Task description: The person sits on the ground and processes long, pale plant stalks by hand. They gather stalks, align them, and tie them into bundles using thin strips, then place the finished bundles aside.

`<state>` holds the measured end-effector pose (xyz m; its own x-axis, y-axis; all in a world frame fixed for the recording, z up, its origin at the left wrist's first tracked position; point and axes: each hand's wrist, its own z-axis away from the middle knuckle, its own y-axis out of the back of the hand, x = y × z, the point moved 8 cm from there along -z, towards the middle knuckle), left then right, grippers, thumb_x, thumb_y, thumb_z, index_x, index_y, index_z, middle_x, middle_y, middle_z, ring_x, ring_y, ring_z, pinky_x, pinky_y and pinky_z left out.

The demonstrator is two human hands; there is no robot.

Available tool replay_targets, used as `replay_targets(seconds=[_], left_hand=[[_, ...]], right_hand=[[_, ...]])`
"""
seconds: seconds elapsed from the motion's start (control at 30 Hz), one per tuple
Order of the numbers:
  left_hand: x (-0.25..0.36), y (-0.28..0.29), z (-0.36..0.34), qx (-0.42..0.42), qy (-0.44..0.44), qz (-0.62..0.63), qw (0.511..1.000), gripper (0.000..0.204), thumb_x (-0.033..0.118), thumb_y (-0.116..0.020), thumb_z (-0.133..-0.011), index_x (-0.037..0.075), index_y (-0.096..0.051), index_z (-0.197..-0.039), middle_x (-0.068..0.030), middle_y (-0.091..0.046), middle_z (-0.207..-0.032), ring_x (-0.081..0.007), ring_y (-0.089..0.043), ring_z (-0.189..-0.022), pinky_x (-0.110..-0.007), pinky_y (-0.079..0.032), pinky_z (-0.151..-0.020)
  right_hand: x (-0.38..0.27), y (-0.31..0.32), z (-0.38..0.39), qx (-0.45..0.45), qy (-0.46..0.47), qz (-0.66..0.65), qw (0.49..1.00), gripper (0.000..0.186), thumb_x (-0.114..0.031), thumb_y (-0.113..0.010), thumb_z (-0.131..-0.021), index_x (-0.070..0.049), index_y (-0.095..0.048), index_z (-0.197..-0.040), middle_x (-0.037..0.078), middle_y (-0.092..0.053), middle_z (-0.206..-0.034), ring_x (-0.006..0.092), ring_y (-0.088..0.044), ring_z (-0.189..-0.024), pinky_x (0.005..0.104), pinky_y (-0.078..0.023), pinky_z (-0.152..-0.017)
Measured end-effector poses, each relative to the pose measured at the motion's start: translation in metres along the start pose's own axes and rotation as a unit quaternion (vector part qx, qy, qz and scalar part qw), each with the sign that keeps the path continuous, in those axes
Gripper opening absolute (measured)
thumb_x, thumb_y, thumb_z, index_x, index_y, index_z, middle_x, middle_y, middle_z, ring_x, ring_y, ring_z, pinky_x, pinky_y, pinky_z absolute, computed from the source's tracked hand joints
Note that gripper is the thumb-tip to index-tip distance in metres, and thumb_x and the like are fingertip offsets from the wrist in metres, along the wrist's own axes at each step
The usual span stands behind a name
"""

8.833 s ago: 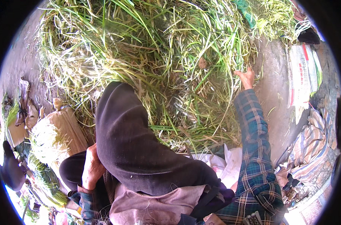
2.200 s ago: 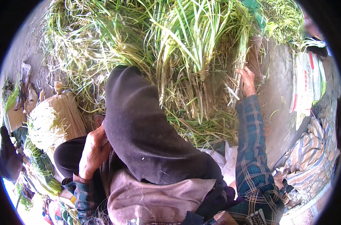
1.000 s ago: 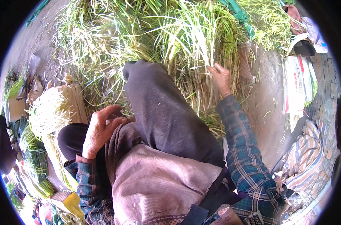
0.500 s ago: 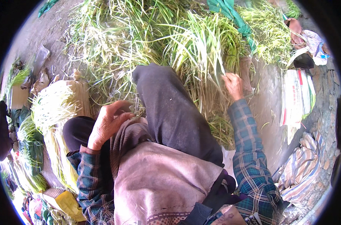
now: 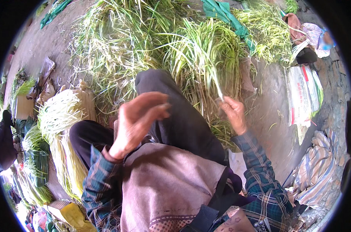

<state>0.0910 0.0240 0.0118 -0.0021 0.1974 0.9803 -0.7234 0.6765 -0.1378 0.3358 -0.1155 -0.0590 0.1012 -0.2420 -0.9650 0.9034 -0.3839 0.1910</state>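
Note:
My right hand (image 5: pixel 235 114) pinches the pale stem end of a thin bunch of leafy greens (image 5: pixel 217 82), whose long leaves run up into the pile beyond. That pile of long green and yellowish leaves (image 5: pixel 198 50) looks like chives or garlic greens; I cannot tell which. Over my dark trouser leg, my left hand (image 5: pixel 138 121) is raised with nothing in it. Its fingers are stretched out and blurred by motion, the thumb apart from them.
At left, a bundle of trimmed pale stalks (image 5: pixel 61 110) lies beside my knee, with more bundles (image 5: pixel 35 162) further left. A looser heap (image 5: pixel 117 50) spreads ahead. Green cloth (image 5: pixel 226 17) crosses the piles. To the right are a white sack (image 5: pixel 300 96) and striped cloth (image 5: pixel 316 170).
My left hand has risen and moved right, away from my lap. My right hand has drawn back toward me and slightly left, pulling the pale stem end with it.

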Motion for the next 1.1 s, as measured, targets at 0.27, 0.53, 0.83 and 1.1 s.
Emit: replay_targets(seconds=[0.27, 0.53, 0.83, 1.1], left_hand=[[-0.019, -0.075, -0.036, -0.095, 0.065, 0.07, 0.991, 0.049, 0.015, -0.064, -0.085, -0.016, -0.046, -0.118, -0.0187, -0.062, -0.1, -0.0193, -0.062, -0.082, -0.027, -0.052, -0.071], [-0.02, -0.066, -0.039, -0.046, 0.067, 0.208, 0.975, 0.023, 0.003, -0.064, -0.081, -0.004, -0.06, -0.103, -0.008, -0.066, -0.087, -0.0134, -0.062, -0.074, -0.026, -0.052, -0.065], [-0.028, -0.056, -0.045, -0.01, 0.037, 0.135, 0.99, 0.02, -0.001, -0.063, -0.081, -0.005, -0.057, -0.099, -0.009, -0.065, -0.089, -0.0126, -0.062, -0.076, -0.025, -0.053, -0.064], [-0.001, -0.03, -0.043, 0.079, -0.122, 0.017, 0.989, 0.021, -0.003, -0.061, -0.082, -0.004, -0.054, -0.101, -0.0089, -0.066, -0.084, -0.0103, -0.061, -0.071, -0.023, -0.051, -0.062]], right_hand=[[-0.082, -0.046, 0.038, -0.031, 0.228, 0.142, 0.963, 0.029, -0.008, -0.062, -0.084, 0.003, -0.058, -0.111, 0.01, -0.06, -0.069, 0.0154, -0.059, -0.058, 0.0273, -0.046, -0.054], [-0.06, -0.068, 0.031, -0.17, 0.161, 0.056, 0.971, 0.033, -0.02, -0.07, -0.078, 0.005, -0.062, -0.098, 0.01, -0.062, -0.077, 0.016, -0.059, -0.068, 0.0276, -0.047, -0.061], [-0.067, -0.067, -0.039, -0.021, 0.019, -0.061, 0.998, 0.037, -0.032, -0.063, -0.084, 0.0, -0.065, -0.102, 0.009, -0.066, -0.09, 0.014, -0.061, -0.082, 0.026, -0.048, -0.075], [0.007, -0.036, -0.061, 0.085, 0.29, 0.291, 0.908, 0.011, -0.003, -0.058, -0.079, 0.003, -0.066, -0.084, 0.01, -0.065, -0.076, 0.0148, -0.057, -0.055, 0.0279, -0.048, -0.052]])
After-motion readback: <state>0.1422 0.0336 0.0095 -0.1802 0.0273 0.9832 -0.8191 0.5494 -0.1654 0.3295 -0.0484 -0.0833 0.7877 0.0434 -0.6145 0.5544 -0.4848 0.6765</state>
